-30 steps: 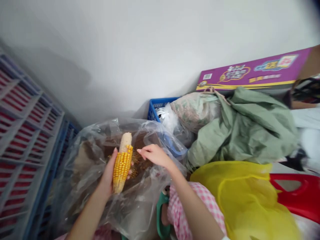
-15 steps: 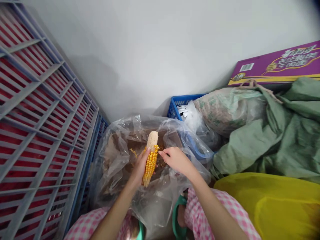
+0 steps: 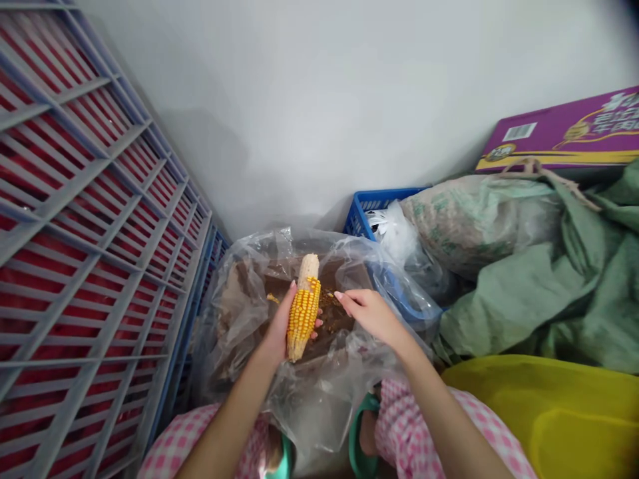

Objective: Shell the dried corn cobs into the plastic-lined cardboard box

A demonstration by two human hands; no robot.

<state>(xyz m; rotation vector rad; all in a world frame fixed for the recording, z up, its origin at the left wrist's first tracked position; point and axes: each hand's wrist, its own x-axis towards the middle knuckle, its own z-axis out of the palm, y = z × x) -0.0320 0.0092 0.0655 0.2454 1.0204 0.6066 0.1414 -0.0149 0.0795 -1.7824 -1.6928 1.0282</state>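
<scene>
Corn cob (image 3: 303,313) in left hand (image 3: 277,330)

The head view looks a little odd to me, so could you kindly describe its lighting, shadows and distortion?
In the head view, soft even light falls on the white wall, with a faint shadow on it; the slatted rack bends from wide-angle distortion; the clear plastic bag shows glare; the corn cob looks sharp; a dark blur sits in the top right corner.

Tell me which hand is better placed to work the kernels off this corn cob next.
Probably the right hand: it holds nothing, with its fingertips beside the corn cob. The left hand is wrapped around the cob, holding it.
</scene>
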